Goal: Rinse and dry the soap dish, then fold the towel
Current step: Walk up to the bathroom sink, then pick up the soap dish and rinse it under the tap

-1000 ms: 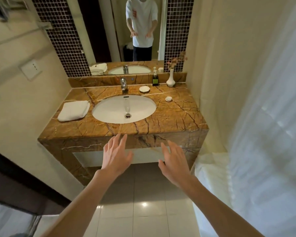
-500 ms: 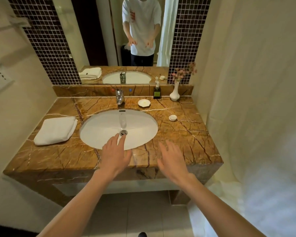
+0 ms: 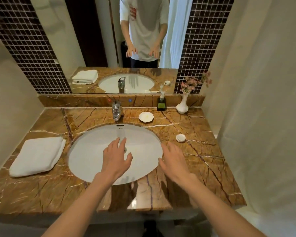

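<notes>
A white shell-shaped soap dish (image 3: 146,117) lies on the brown marble counter (image 3: 200,161), just right of the chrome tap (image 3: 116,112). A folded white towel (image 3: 38,155) rests on the counter left of the white oval sink (image 3: 92,151). My left hand (image 3: 117,156) hovers over the sink bowl with fingers spread and nothing in it. My right hand (image 3: 173,162) hovers over the sink's right rim, also spread and holding nothing. Both hands are well short of the soap dish.
A small round white lid or dish (image 3: 180,138) sits right of the sink. A dark soap dispenser (image 3: 161,103) and a white vase with pink flowers (image 3: 182,105) stand at the back right. A mirror (image 3: 126,48) is behind; a pale curtain (image 3: 263,100) hangs on the right.
The view has closed in on the counter. Both hands have moved forward from the counter's front edge to over the sink.
</notes>
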`<state>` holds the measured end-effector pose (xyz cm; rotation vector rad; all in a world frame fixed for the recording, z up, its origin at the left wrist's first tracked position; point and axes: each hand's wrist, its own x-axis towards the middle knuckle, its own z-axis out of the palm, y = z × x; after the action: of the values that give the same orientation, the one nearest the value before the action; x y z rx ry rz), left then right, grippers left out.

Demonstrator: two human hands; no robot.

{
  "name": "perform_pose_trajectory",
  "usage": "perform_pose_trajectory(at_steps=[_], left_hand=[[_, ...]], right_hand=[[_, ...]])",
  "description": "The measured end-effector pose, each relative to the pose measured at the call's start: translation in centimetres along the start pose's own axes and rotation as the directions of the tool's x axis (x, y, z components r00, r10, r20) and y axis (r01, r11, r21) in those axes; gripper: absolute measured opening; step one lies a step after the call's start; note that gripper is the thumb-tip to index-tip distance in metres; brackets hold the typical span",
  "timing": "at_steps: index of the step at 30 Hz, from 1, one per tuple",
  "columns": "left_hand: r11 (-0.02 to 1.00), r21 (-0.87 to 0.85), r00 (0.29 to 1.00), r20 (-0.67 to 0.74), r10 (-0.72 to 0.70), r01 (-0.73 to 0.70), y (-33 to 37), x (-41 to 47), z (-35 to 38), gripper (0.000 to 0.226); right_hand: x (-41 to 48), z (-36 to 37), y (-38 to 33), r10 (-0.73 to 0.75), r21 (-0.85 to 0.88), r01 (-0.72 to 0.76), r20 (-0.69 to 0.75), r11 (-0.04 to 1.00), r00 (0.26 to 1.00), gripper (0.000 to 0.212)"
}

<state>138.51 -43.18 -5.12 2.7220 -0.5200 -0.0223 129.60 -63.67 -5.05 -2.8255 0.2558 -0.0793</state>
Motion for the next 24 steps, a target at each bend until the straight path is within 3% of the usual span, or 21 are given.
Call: perform_pose_trajectory(at_steps=[11,24], left_hand=[[0.997,-0.010,0.997,0.001,-0.076,0.076,0.1,11.9,2.1,0.060],[0.978,-0.080,0.981,0.024,-0.193,0.194,-2.7,17.3,4.0,0.060]], right_hand=[[13.8,1.8,3.7,-0.031,0.041,0.026,0.115,0.999,0.993,0.056],[22.7,5.5,4.8,-0.015,0.135,-0.016,0.231,0.991,0.973,0.037]])
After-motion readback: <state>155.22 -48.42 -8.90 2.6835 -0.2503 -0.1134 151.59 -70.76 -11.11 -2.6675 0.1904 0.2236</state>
